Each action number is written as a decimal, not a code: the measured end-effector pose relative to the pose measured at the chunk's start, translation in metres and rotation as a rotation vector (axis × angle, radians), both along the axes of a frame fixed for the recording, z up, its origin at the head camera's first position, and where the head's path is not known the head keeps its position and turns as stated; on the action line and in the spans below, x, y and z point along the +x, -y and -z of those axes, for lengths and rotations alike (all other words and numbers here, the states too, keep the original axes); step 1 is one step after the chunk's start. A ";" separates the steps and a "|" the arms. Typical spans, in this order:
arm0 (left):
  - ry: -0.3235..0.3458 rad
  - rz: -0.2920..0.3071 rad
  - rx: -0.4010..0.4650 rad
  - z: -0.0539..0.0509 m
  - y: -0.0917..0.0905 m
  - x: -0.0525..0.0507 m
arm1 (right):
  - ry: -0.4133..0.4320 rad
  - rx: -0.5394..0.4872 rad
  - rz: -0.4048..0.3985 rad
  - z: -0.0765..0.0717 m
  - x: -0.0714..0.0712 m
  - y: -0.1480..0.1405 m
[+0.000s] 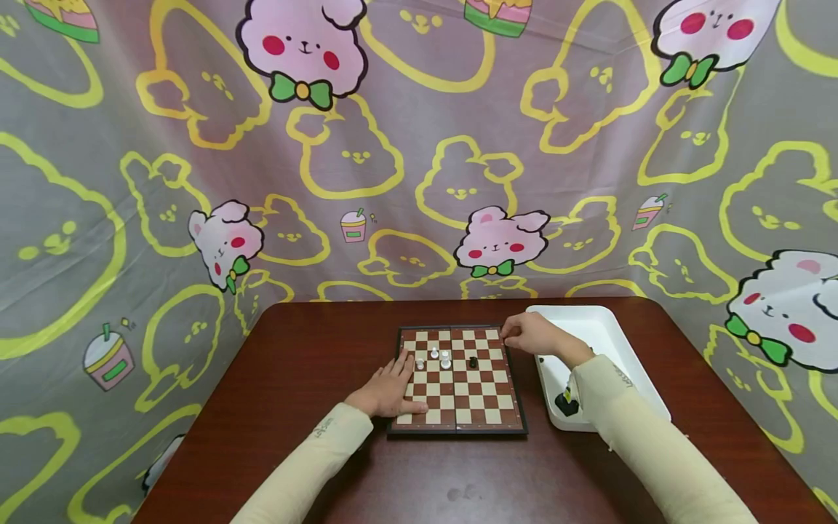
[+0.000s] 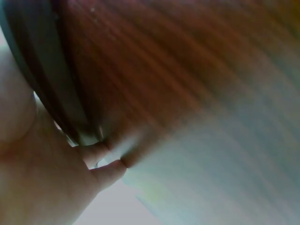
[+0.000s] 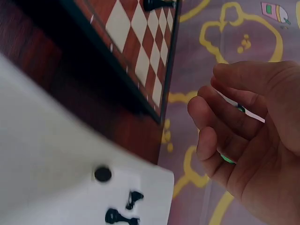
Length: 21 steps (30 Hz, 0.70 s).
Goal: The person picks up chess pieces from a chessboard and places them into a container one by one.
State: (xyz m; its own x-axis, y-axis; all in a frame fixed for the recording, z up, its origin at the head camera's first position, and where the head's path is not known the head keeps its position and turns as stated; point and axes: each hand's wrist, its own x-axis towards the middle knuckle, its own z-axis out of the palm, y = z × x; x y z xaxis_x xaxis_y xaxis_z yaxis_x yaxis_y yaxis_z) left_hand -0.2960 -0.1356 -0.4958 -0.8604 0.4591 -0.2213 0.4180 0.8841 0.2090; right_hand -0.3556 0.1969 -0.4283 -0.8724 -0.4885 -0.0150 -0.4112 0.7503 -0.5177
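Observation:
A brown-and-cream chessboard with a dark rim lies flat on the table. On it stand three white chess pieces, the largest near the middle seam, and one black chess piece. My left hand rests spread on the board's left edge, thumb over the near squares; its wrist view shows the palm against the dark rim. Just off the board's far right edge hovers my right hand. In the right wrist view its fingers bend loosely, and nothing shows between them and the thumb.
A white tray stands right of the board, partly under the right forearm. Dark chess pieces lie in it, along with a black item with a yellow mark. Patterned cloth hangs behind the brown table.

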 end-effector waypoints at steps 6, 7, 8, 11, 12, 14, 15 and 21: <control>-0.010 0.005 0.004 -0.001 -0.001 0.001 | 0.037 -0.018 -0.024 0.006 0.003 0.019; -0.013 0.008 0.003 -0.001 -0.001 0.001 | 0.044 -0.020 -0.019 0.008 0.004 0.022; -0.014 0.009 0.003 -0.001 0.000 0.001 | 0.048 -0.018 -0.022 0.009 0.004 0.025; -0.016 0.012 0.000 0.000 0.000 0.000 | 0.063 -0.014 -0.021 0.012 0.007 0.033; -0.016 0.012 -0.001 0.000 0.000 0.000 | 0.066 -0.011 -0.021 0.013 0.008 0.035; -0.019 0.012 -0.004 0.000 0.000 0.000 | 0.066 -0.002 -0.031 0.014 0.009 0.040; -0.020 0.012 -0.005 0.000 0.000 0.000 | 0.066 0.006 -0.034 0.015 0.010 0.042; -0.016 0.010 -0.002 0.001 0.000 0.000 | 0.073 0.036 -0.064 0.023 0.010 0.051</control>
State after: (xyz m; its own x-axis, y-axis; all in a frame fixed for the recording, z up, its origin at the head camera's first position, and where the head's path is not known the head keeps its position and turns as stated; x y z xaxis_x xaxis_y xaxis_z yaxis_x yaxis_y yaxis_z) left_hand -0.2956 -0.1355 -0.4964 -0.8595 0.4669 -0.2080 0.4298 0.8804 0.2006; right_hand -0.3453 0.1454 -0.4515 -0.8353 -0.5414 -0.0958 -0.4211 0.7420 -0.5216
